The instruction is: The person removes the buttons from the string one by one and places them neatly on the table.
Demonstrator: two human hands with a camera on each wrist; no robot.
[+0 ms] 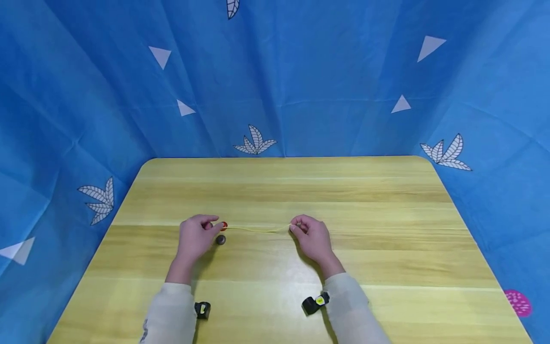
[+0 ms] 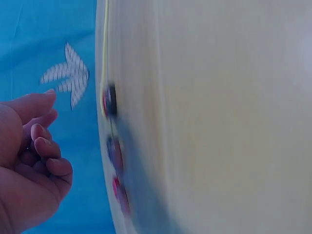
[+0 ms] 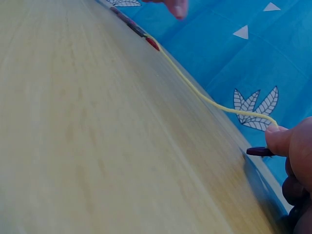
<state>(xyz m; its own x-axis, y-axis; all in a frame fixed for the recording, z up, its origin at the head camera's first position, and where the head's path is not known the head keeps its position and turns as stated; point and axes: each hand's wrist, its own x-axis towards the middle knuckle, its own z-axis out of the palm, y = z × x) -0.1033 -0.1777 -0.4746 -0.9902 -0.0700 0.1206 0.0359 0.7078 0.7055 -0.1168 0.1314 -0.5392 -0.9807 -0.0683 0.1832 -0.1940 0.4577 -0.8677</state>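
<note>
A thin yellow string (image 1: 258, 231) runs across the table between both hands. My right hand (image 1: 312, 239) pinches its right end between thumb and finger; a dark flat disc (image 3: 260, 151) shows beside those fingertips. Around the string's other end lie several small button-like discs, among them a red one (image 1: 224, 226) and a dark one (image 1: 221, 240). My left hand (image 1: 196, 238) hovers close over them with loosely curled fingers. In the left wrist view, that hand (image 2: 34, 165) is apart from the discs (image 2: 111, 100), which look blurred, and I see nothing in its grasp.
The wooden table (image 1: 292, 186) has rounded far corners. A blue patterned cloth (image 1: 301, 71) hangs behind it and at both sides. Black camera mounts sit at the left wrist (image 1: 202, 310) and the right wrist (image 1: 315, 304).
</note>
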